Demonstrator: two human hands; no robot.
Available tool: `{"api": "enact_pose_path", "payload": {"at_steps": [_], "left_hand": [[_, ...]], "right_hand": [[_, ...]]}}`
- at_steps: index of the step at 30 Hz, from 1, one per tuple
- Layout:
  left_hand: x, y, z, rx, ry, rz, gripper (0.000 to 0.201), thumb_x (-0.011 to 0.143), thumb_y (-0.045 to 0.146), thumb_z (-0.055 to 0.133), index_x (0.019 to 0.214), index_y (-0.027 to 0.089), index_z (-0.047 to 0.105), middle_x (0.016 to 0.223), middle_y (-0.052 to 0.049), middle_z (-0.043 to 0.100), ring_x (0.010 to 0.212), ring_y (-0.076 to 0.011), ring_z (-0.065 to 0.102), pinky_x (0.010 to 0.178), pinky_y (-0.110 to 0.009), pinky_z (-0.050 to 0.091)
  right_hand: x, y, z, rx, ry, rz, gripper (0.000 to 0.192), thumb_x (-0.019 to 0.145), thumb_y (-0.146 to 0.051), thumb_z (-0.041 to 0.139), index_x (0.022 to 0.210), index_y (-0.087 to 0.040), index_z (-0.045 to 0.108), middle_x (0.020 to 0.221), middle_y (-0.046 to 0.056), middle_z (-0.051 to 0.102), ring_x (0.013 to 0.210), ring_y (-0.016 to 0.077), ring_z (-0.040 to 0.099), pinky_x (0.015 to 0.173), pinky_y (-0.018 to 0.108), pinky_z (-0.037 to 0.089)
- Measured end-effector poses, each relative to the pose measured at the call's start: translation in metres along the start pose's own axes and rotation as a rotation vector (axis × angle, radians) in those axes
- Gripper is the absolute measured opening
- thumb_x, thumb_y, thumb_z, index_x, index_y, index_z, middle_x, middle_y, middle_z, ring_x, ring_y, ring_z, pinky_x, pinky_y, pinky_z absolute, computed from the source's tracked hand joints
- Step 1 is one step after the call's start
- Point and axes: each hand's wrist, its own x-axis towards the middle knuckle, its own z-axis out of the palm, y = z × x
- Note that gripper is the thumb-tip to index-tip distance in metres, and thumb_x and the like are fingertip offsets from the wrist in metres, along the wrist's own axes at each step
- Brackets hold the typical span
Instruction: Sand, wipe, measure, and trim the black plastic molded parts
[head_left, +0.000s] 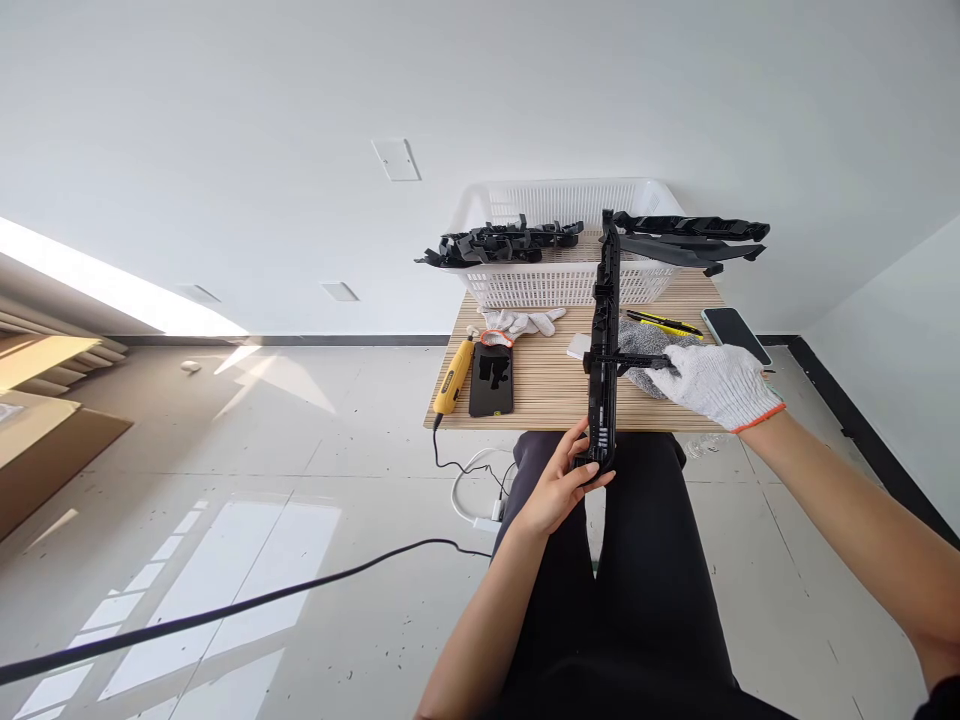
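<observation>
While the bare left hand (pixel 561 482) is clamped around the near end of the long black plastic trim strip (pixel 604 340), the gloved right hand (pixel 716 384) presses a slim black tool (pixel 637 360) against its middle. The strip lies lengthwise across the slatted wooden table (pixel 540 385), towards the white plastic basket (pixel 525 285). Keep the left grip firm and work squarely to prevent twisting.

both hands (pixel 564 482) grip long black part (pixel 604 340)

A basket (pixel 525 285) sits at the table's (pixel 547 400) far edge; parts (pixel 499 243) lie across its rim, a screwdriver (pixel 455 377) near left, a phone (pixel 735 333) right
</observation>
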Motion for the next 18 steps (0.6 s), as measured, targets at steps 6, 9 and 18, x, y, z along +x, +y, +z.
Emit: {"api": "enact_pose_path", "payload": {"at_steps": [6,9,18], "left_hand": [[0.001,0.000,-0.001,0.005,-0.006,0.004,0.064,0.081,0.020,0.075,0.139,0.038,0.055,0.133,-0.006,0.052,0.139,-0.0314,0.045,0.114,-0.055,0.043],[0.002,-0.003,-0.003,-0.019,-0.001,0.016,0.066,0.079,0.017,0.075,0.138,0.039,0.056,0.131,-0.005,0.052,0.142,-0.0311,0.042,0.114,-0.053,0.043],[0.006,-0.008,-0.007,-0.100,0.031,0.045,0.071,0.072,0.009,0.072,0.135,0.039,0.059,0.128,-0.002,0.053,0.144,-0.0293,0.040,0.120,-0.055,0.034]], "right_hand": [[0.000,-0.002,-0.003,-0.045,-0.036,0.065,0.075,0.093,-0.071,0.026,0.094,-0.011,0.071,0.072,0.016,0.067,0.064,0.0215,0.059,0.060,0.031,0.012],[-0.002,-0.003,-0.003,-0.018,0.019,0.110,0.067,0.092,-0.067,0.033,0.097,-0.014,0.073,0.067,0.015,0.068,0.059,0.0198,0.057,0.057,0.031,0.013],[-0.016,-0.006,0.003,-0.049,-0.009,0.086,0.054,0.095,-0.052,0.030,0.085,-0.016,0.070,0.059,0.013,0.064,0.055,0.0212,0.057,0.057,0.030,0.013]]}}
